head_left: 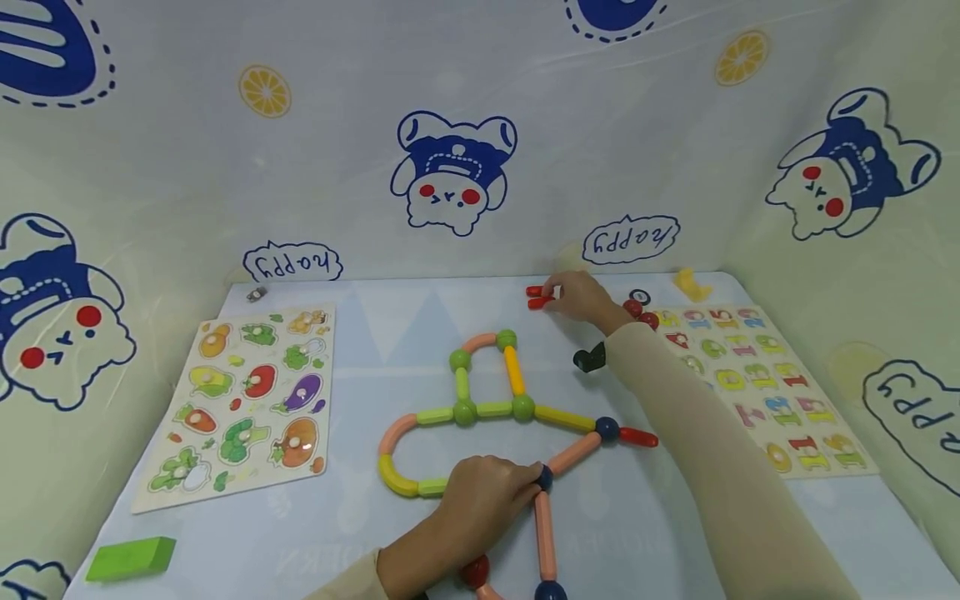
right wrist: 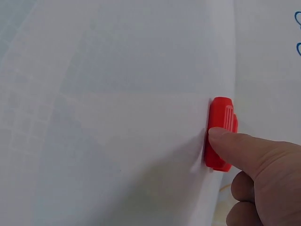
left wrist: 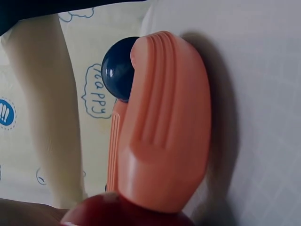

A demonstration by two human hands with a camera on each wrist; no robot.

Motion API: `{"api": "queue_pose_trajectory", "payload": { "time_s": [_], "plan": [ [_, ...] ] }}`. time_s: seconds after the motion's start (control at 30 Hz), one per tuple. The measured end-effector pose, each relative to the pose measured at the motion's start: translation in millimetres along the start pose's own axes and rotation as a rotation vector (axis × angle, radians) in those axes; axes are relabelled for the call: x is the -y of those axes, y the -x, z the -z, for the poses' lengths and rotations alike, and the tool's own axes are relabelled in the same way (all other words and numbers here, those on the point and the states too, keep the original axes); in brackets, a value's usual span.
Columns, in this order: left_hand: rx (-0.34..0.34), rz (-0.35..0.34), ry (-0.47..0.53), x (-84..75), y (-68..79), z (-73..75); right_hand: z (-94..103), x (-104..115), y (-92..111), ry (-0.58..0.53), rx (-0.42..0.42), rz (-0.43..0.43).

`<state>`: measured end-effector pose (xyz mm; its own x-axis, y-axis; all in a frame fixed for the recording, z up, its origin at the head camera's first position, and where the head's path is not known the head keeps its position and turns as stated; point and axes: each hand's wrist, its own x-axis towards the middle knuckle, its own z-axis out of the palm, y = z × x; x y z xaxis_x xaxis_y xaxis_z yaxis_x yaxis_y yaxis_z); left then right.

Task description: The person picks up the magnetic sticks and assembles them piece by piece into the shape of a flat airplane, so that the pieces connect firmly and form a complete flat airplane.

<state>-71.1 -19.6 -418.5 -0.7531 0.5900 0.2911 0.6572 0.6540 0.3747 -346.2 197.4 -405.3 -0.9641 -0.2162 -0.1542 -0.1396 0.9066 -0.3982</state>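
At the table's far edge my right hand [head_left: 581,297] pinches a red magnetic stick [head_left: 538,303], and a second red stick [head_left: 534,291] lies beside it. In the right wrist view the thumb presses on the red stick [right wrist: 218,117]; the other fingertips are hidden. My left hand [head_left: 487,504] holds a dark blue ball [head_left: 545,477] of the joined stick-and-ball figure, covering part of it. Green balls [head_left: 522,407], yellow-green sticks and peach sticks [head_left: 545,537] make up the figure. Near the left wrist are a red ball [left wrist: 108,212] and a peach curved stick [left wrist: 174,122].
A vegetable puzzle board [head_left: 240,400] lies on the left and a number puzzle board [head_left: 757,392] on the right. A green block [head_left: 131,558] sits front left. Red balls [head_left: 633,308], a dark green piece [head_left: 589,358] and a yellow piece [head_left: 692,286] lie around the right arm.
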Motion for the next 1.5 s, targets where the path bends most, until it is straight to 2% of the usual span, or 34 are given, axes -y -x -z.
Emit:
{"api": "queue_pose_trajectory", "payload": {
  "time_s": [0.2,0.37,0.5,0.7,0.9,0.97,1.07,1.23,1.37,1.5],
  "plan": [
    [-0.001,-0.003,0.013,-2.4,0.2,-2.0,0.3,-7,13,0.105,0.000,0.020],
    [-0.011,-0.015,-0.013,-2.7,0.5,-2.0,10.5,-15,38,0.167,-0.017,0.065],
    [-0.020,-0.010,-0.015,-1.6,1.2,-0.3,17.7,-17,70,0.155,-0.035,0.081],
    [-0.027,0.004,0.009,-0.5,1.6,-1.1,12.9,-33,123,0.154,-0.100,0.173],
    [-0.015,0.019,0.027,-1.4,0.8,-1.9,7.0,-54,175,0.097,-0.170,0.157],
    [-0.011,0.017,0.033,-2.0,0.3,-1.7,5.8,-60,190,0.115,-0.193,0.156],
    [-0.007,0.014,0.029,-2.9,0.1,-1.0,5.5,-65,208,0.164,-0.220,0.201],
    [0.001,0.020,0.016,-3.7,-0.3,0.2,5.9,-65,226,0.238,-0.209,0.304],
    [0.009,0.022,0.018,-4.1,-0.6,-0.4,4.2,-62,230,0.275,-0.163,0.338],
    [0.017,0.028,0.023,-4.6,-0.7,-1.6,2.0,-62,229,0.311,-0.155,0.369]
  ]
}}
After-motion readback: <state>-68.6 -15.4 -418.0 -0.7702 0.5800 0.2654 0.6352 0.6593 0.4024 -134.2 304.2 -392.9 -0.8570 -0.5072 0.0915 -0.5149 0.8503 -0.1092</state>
